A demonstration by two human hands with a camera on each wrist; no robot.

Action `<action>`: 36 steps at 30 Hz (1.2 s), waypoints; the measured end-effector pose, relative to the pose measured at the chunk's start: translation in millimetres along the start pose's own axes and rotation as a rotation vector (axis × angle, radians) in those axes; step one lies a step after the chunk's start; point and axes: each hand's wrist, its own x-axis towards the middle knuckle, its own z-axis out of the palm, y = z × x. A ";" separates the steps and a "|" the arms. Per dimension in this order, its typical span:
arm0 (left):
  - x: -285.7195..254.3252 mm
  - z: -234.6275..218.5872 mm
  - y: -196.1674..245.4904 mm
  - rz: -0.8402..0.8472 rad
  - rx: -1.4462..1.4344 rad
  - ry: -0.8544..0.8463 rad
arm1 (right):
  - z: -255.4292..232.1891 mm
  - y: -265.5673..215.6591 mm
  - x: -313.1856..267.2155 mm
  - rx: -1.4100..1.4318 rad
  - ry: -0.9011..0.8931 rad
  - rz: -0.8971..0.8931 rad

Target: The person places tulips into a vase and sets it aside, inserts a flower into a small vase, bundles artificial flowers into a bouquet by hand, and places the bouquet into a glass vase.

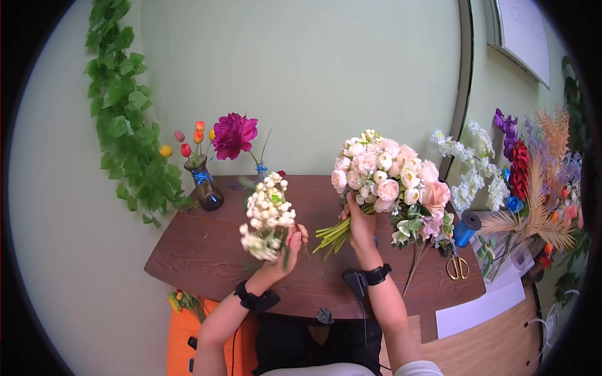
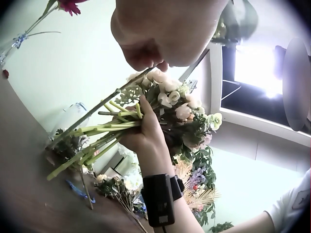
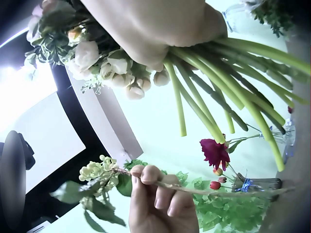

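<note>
My right hand [image 1: 362, 229] grips a large bouquet of pink and cream flowers [image 1: 389, 178] round its bundled green stems [image 1: 332, 238], which point down to the left in the head view. In my left hand [image 1: 290, 254] is a sprig with white berry-like buds [image 1: 269, 210] and green leaves, held left of the bouquet. The right wrist view shows the left fingers [image 3: 165, 187] pinching its thin brown stem [image 3: 218, 193]. Seen from the left wrist, the stem [image 2: 104, 101] passes close to the bouquet's stem ends; whether they touch I cannot tell.
A dark vase [image 1: 209, 191] with tulips and a magenta flower [image 1: 236, 136] stand at the back left of the brown table [image 1: 213, 263]. Blue ribbon spool [image 1: 465, 229], gold-handled scissors [image 1: 458, 267] and loose flower stems lie at the right. More flowers stand beyond the right edge.
</note>
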 end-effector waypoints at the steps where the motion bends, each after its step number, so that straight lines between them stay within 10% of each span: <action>1: 1.1 3.9 11.5 0.035 -0.010 0.004 | 1.2 1.5 -1.6 -0.033 -0.022 -0.033; 6: 7.7 8.1 -15.6 -0.033 0.045 -0.094 | 6.4 6.6 -9.2 -0.227 -0.062 -0.079; 8: 1.3 10.4 -40.6 0.018 -0.363 0.006 | -0.2 6.4 -11.5 -0.294 -0.137 -0.035; 10: 3.6 9.8 -10.7 0.276 0.316 -0.030 | 2.6 -3.8 -21.5 -0.681 -0.248 -0.317; 36: 9.8 3.5 -8.4 0.319 0.337 -0.109 | 13.0 0.3 -15.0 -0.740 -0.417 -0.429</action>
